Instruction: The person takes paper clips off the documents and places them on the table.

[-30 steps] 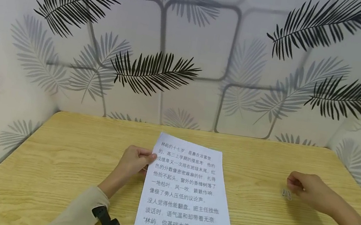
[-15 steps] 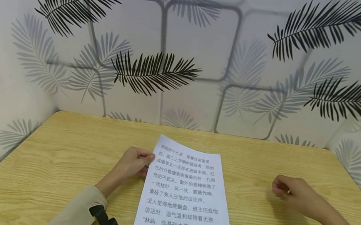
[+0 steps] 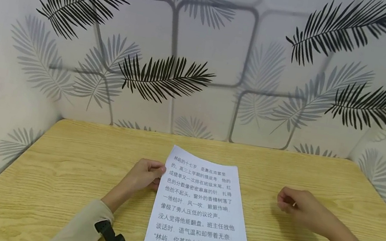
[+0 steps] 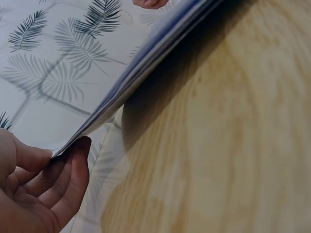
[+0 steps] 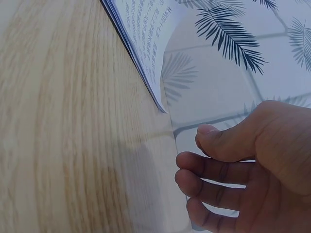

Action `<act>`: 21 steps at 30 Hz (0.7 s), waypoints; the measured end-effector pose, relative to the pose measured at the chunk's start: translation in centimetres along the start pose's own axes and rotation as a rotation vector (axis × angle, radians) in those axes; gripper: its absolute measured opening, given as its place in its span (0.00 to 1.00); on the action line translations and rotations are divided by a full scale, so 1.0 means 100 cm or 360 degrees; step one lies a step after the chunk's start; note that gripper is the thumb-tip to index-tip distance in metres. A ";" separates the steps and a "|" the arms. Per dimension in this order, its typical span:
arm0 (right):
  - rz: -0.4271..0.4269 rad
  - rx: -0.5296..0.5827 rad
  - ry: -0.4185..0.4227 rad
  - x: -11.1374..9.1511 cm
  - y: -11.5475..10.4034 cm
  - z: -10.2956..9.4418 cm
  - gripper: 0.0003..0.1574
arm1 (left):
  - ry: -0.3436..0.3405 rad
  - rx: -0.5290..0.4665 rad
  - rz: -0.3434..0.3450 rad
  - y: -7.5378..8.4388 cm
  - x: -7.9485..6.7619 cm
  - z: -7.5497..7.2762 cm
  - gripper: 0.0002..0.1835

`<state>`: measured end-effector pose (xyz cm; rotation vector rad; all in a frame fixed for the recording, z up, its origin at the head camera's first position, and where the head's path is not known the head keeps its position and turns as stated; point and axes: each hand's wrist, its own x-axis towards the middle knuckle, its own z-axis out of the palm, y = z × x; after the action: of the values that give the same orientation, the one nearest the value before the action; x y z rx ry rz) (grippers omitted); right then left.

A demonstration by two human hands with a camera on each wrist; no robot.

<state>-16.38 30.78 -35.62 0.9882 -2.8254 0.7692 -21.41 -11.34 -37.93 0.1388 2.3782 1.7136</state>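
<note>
A stack of printed sheets (image 3: 198, 213) stands tilted up in the middle, its top edge slightly curved. At its upper left corner my left hand (image 3: 141, 175) grips the edge; in the left wrist view the thumb lies on one side and the fingers (image 4: 73, 189) on the other, with several paper layers (image 4: 131, 77) showing edge-on. My right hand (image 3: 305, 210) hovers over the table to the right of the stack, fingers loosely curled. In the right wrist view nothing shows between its thumb and fingertips (image 5: 187, 182), and the paper corner (image 5: 158, 99) is a short way off.
The wood-grain table (image 3: 69, 168) runs back to a wall (image 3: 202, 109) with leaf patterns. Black wrist mounts (image 3: 110, 237) sit over beige sleeves (image 3: 81, 226) on both arms.
My right hand has moved left toward the paper stack. A small shiny clip-like piece seen by its fingers one second ago is out of sight. My left hand keeps its grip.
</note>
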 end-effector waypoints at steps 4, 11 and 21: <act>-0.0032 0.0013 0.0009 0.000 0.000 0.001 0.13 | -0.0036 -0.0020 0.0019 0.000 -0.001 0.000 0.16; 0.0052 0.0059 -0.0036 0.000 0.000 -0.002 0.11 | -0.0062 -0.0061 0.0045 0.002 -0.001 0.001 0.17; 0.0200 -0.0287 0.0607 -0.002 -0.003 -0.008 0.05 | 0.0124 0.0592 0.0239 0.010 -0.009 -0.004 0.25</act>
<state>-16.14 31.02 -34.85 0.5714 -2.5823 0.6197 -20.66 -11.62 -36.77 0.3196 2.7861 1.3340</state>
